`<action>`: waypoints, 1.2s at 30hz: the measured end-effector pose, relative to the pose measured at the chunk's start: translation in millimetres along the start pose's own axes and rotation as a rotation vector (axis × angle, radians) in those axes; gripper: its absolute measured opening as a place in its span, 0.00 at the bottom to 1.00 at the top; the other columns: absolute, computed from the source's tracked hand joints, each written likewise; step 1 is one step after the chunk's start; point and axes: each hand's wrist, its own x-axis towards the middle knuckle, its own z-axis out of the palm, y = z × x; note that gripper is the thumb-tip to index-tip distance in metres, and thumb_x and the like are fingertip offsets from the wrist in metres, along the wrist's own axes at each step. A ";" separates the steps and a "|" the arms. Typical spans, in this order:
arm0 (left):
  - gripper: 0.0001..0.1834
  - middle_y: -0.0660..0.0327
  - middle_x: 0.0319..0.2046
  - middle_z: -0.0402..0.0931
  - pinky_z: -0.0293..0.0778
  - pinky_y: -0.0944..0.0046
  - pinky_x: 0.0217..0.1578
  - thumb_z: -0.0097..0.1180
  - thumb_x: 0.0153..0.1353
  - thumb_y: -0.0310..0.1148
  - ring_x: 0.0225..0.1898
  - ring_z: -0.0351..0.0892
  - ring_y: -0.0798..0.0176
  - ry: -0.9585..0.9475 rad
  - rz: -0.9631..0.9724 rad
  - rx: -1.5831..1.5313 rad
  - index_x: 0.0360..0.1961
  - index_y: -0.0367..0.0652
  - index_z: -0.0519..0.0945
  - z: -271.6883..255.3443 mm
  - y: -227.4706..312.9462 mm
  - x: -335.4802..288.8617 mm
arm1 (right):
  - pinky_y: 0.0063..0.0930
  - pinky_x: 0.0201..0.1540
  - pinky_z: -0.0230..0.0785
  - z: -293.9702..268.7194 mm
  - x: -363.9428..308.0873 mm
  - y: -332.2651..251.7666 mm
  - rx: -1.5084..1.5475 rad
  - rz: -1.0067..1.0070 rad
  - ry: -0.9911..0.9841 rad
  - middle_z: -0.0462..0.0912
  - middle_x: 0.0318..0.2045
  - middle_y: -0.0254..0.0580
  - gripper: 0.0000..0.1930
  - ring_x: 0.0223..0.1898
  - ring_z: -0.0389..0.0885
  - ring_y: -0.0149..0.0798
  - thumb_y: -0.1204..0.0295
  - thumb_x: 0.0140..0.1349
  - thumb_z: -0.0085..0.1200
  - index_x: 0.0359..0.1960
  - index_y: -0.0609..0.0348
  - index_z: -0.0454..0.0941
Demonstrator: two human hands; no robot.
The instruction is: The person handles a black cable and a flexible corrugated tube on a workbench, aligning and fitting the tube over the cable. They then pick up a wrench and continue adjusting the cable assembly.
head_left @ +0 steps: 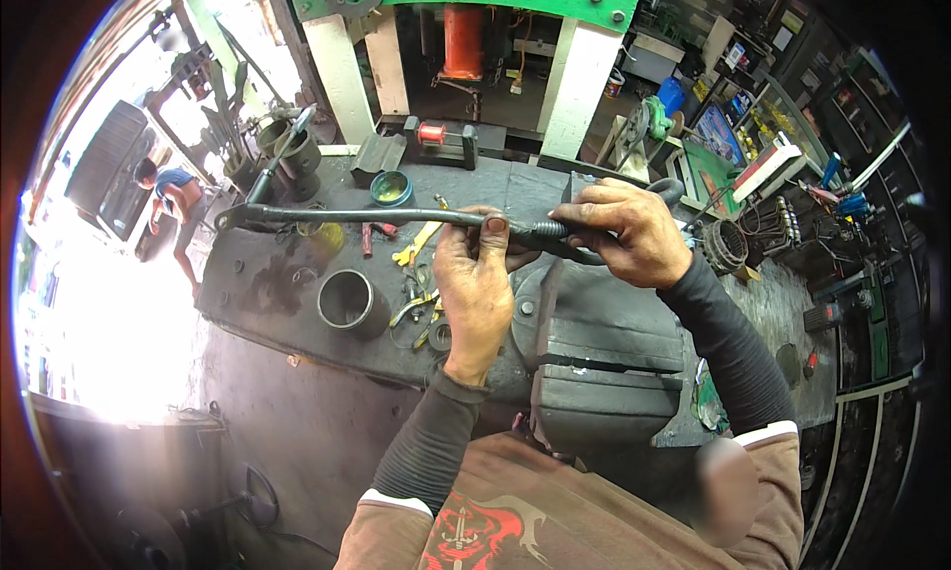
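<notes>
A long dark metal bar (362, 215) with a bent, jointed left end lies level across my view, above the workbench. My left hand (477, 298) is closed round its middle, thumb on top. A small coil spring (547, 230) sits on the bar between my hands. My right hand (634, 231) pinches at the spring's right end with its fingertips; the fingers partly hide what they hold there. Below my right hand stands a big dark bench vise (609, 317). Left of my left wrist lie yellow-handled tools (421, 243) and small metal parts.
On the bench (263, 283) stand an open metal cylinder (352, 303), a small bowl (392, 189) and a red-handled tool (372, 235). A green-and-white press frame (575, 75) rises behind. A person (176, 204) is at the far left. Shelving and machines line the right.
</notes>
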 end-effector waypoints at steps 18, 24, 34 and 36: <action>0.13 0.59 0.34 0.78 0.90 0.63 0.34 0.56 0.75 0.34 0.34 0.86 0.66 -0.017 -0.051 0.056 0.45 0.32 0.75 -4.7 1.1 11.4 | 0.41 0.39 0.73 12.9 -1.2 -17.9 -0.123 -0.100 -0.068 0.77 0.36 0.43 0.22 0.37 0.79 0.49 0.73 0.56 0.63 0.55 0.57 0.81; 0.13 0.58 0.33 0.79 0.89 0.65 0.32 0.57 0.74 0.34 0.33 0.86 0.65 -0.041 -0.072 0.018 0.44 0.32 0.75 -8.1 3.3 12.2 | 0.45 0.49 0.75 -15.9 1.2 -14.8 -0.050 0.094 -0.431 0.78 0.42 0.47 0.42 0.45 0.80 0.54 0.86 0.51 0.54 0.73 0.46 0.69; 0.18 0.54 0.35 0.80 0.87 0.65 0.31 0.57 0.74 0.39 0.33 0.84 0.63 -0.034 -0.084 0.173 0.43 0.29 0.76 -13.3 -5.3 20.2 | 0.41 0.46 0.76 8.1 14.0 -18.0 -0.243 -0.175 -0.243 0.82 0.34 0.45 0.24 0.42 0.83 0.49 0.80 0.48 0.58 0.52 0.63 0.83; 0.17 0.55 0.34 0.80 0.85 0.66 0.30 0.58 0.74 0.38 0.33 0.84 0.63 0.002 -0.094 0.222 0.41 0.30 0.77 -18.6 -11.3 20.9 | 0.35 0.46 0.74 30.2 0.8 -38.4 -0.521 -0.127 -0.244 0.81 0.33 0.40 0.23 0.40 0.81 0.41 0.76 0.54 0.56 0.54 0.70 0.80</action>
